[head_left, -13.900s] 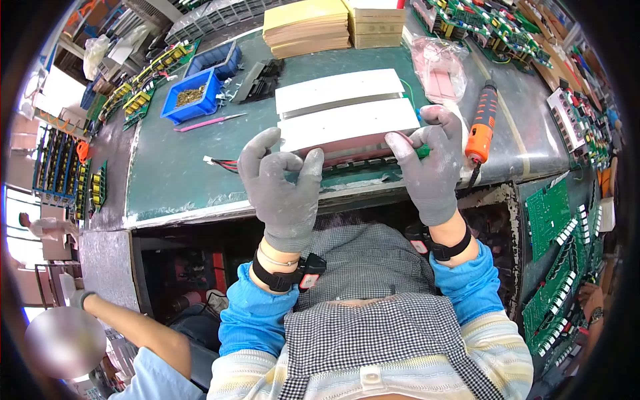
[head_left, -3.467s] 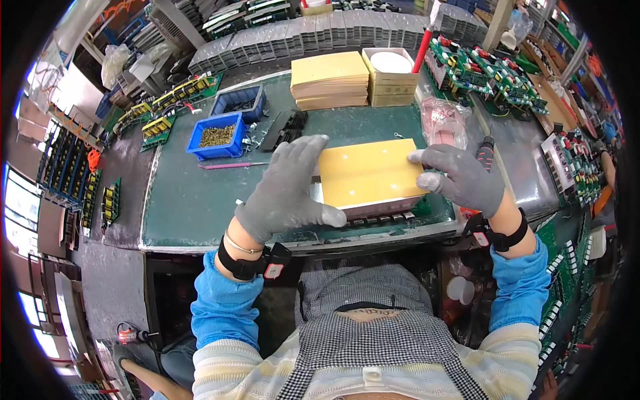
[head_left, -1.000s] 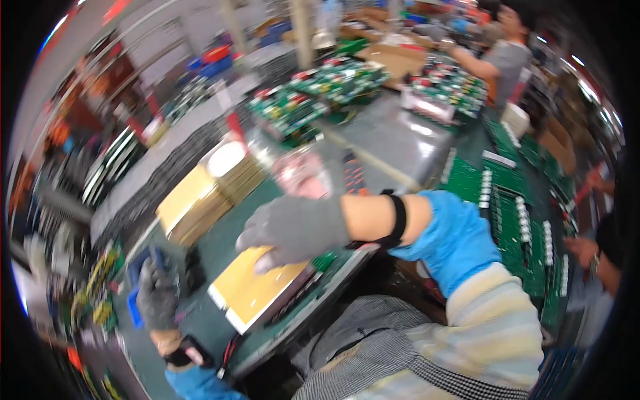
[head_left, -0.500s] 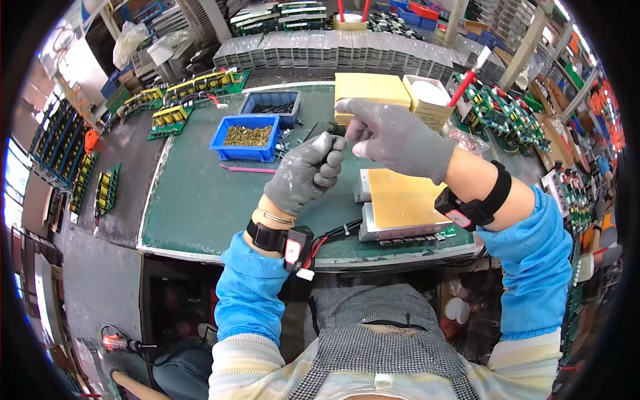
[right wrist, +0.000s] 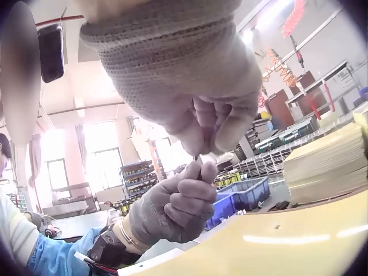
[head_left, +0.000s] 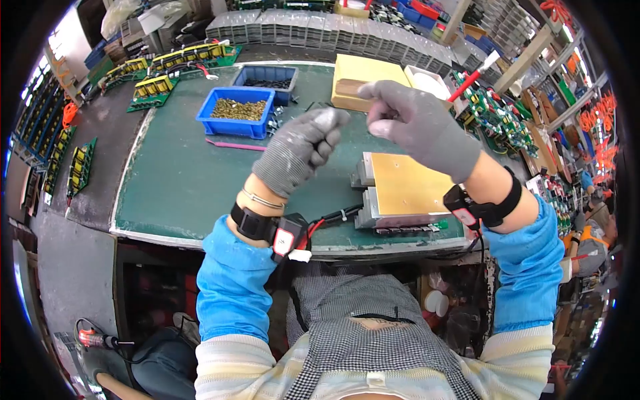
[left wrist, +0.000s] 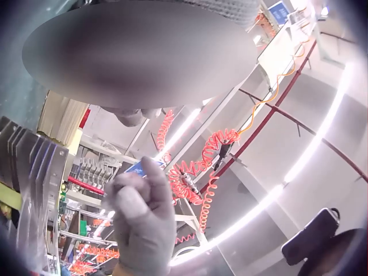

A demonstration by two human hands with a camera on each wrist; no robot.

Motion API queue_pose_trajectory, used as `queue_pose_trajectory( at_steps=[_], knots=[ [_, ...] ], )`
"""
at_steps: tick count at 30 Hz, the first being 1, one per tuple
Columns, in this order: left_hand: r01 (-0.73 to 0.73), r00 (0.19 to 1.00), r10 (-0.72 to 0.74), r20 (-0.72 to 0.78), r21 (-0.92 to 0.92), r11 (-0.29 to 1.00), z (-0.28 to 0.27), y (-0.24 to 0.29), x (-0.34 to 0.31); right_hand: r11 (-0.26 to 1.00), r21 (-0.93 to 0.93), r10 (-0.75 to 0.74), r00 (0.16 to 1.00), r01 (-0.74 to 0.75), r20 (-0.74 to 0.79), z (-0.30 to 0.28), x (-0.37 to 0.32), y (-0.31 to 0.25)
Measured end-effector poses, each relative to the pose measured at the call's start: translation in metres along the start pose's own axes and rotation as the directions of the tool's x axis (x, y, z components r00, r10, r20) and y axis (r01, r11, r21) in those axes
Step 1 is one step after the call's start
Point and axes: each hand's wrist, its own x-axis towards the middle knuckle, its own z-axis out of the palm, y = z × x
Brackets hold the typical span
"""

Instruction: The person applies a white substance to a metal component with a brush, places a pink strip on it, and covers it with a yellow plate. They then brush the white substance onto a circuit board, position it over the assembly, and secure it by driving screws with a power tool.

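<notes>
My left hand (head_left: pixel 298 150), in a grey glove, is raised over the bench with curled fingers and the thumb pressed to the index finger. In the right wrist view, a small thin dark piece (right wrist: pixel 197 157) shows at its fingertips. Facing it, my gloved right hand (head_left: pixel 427 130) is bent at the fingers, with index and thumb parted in the head view; I cannot tell if it holds anything. Below it, a yellow sheet (head_left: pixel 407 187) with small holes lies on a metal housing (head_left: pixel 367 217), partly behind the right wrist. Red and black wires (head_left: pixel 327 220) come from the housing's left side.
A blue bin (head_left: pixel 233 127) of small brass-coloured screws and a grey-blue bin (head_left: pixel 290 97) of dark parts stand behind. A pink pen-like tool (head_left: pixel 235 145) lies in front. Yellow sheets (head_left: pixel 363 67) are stacked at the back; circuit boards (head_left: pixel 493 123) crowd the right.
Since the earliest frame, a yellow sheet has come onto the white-topped housing. The left hand was at the blue bin one second ago; it then met the right hand, and the two are now slightly apart.
</notes>
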Motion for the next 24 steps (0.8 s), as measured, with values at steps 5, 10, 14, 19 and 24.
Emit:
queue_pose_trajectory(
  at_steps=[5,10,14,19,24],
  knots=[
    [0.004,0.996,0.021,0.084,-0.289,0.957,-0.010,0.002,0.007,0.976,-0.059,0.214,0.971,-0.208,0.109,-0.011,-0.038,0.014],
    [0.044,0.970,0.105,0.219,-0.582,0.812,-0.012,0.018,0.006,0.966,-0.171,0.202,0.979,-0.192,0.041,0.000,-0.049,0.025],
    [-0.005,0.960,0.162,0.227,-0.567,0.824,0.001,0.038,-0.019,0.950,-0.285,0.134,0.991,-0.129,-0.002,0.007,-0.048,0.029],
    [-0.008,0.967,0.156,0.199,-0.592,0.806,0.012,0.031,-0.041,0.932,-0.358,0.059,0.998,-0.062,-0.020,0.013,-0.050,0.040],
    [0.034,0.985,0.074,0.156,-0.594,0.804,0.027,0.010,-0.049,0.896,-0.442,0.049,0.999,-0.054,-0.023,0.015,-0.049,0.041]
  ],
)
